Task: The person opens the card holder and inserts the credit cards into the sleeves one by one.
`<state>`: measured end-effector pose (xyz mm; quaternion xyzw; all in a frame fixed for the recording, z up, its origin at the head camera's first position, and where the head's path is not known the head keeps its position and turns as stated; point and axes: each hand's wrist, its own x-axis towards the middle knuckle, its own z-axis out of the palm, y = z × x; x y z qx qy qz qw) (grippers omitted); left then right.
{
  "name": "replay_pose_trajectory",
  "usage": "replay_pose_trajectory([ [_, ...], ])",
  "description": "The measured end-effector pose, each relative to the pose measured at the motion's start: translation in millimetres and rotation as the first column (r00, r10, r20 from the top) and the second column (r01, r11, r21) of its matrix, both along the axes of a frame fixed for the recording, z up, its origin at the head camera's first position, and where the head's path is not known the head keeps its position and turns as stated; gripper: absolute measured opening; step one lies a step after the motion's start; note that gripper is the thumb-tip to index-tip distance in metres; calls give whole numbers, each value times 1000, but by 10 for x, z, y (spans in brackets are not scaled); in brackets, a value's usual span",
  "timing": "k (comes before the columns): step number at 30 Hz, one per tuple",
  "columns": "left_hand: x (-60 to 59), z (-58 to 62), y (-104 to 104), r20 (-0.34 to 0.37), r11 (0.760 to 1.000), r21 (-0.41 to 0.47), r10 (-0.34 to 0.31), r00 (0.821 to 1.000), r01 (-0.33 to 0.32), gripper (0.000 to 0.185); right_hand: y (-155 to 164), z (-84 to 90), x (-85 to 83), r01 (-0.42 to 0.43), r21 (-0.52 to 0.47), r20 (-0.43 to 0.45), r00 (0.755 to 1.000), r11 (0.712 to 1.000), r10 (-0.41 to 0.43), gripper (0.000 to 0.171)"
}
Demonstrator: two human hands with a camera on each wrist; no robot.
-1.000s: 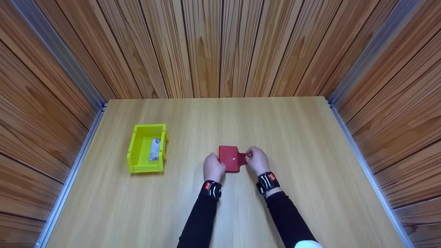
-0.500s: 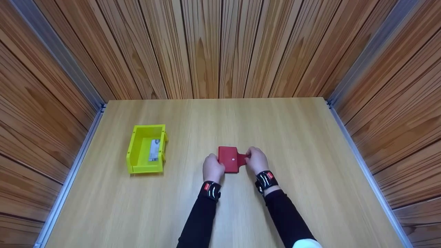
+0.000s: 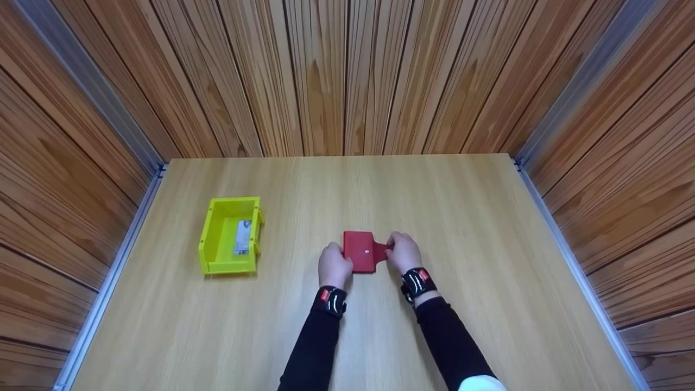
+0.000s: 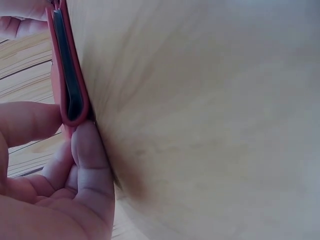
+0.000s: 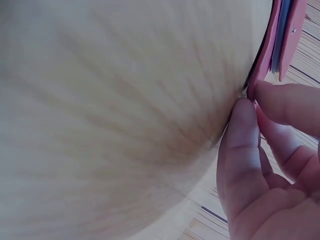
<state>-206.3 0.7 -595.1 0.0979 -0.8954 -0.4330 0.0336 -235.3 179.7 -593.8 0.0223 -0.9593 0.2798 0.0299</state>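
And there it was: your left hand [image 3: 335, 266] pinched the folded edge of the red holder [image 3: 358, 251] mid-table [image 3: 434, 206], your right hand [image 3: 404, 253] pinching its flap [image 3: 380, 251]! The white label [image 3: 242, 237] in the yellow bin [image 3: 228, 267] and red wristband tags [image 3: 324, 295] were too small to read. Only the wrist views revealed dark layers [image 4: 71, 75] between covers.

A folded red wallet [image 3: 357, 253] with one metallic stud [image 3: 367, 251] lies level, its tab [image 3: 380, 251] extended rightward.
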Motion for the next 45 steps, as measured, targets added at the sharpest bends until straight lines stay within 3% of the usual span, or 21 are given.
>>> replay_pose_trajectory([
  [13, -21, 78, -13, 37, 1000, -4, -6, 999, 6, 11, -11, 15, -7, 10, 1, 26, 1000, 1000, -10, 14],
  [21, -42, 167, 62, -2, 993, -121, -8, 1000, 7, 15, -17, 17, -19, 4, 6, 15, 1000, 1000, -4, 14],
  [26, -68, 238, 202, -2, 975, -215, -59, 998, 57, 30, -20, 30, -13, -2, 4, 7, 1000, 1000, 2, 14],
  [31, -34, 268, 357, -91, 957, -274, -121, 989, 92, 28, -15, 24, -10, -2, -7, -7, 1000, 1000, 2, 14],
  [35, -5, 253, 452, -149, 946, -309, -154, 977, 102, 27, -14, 10, -10, -7, -9, -19, 1000, 1000, 6, 15],
  [45, 18, 179, 550, -172, 882, -463, -193, 966, 94, 34, 1, 0, 0, 0, 2, -21, 1000, 1000, 0, 15],
])
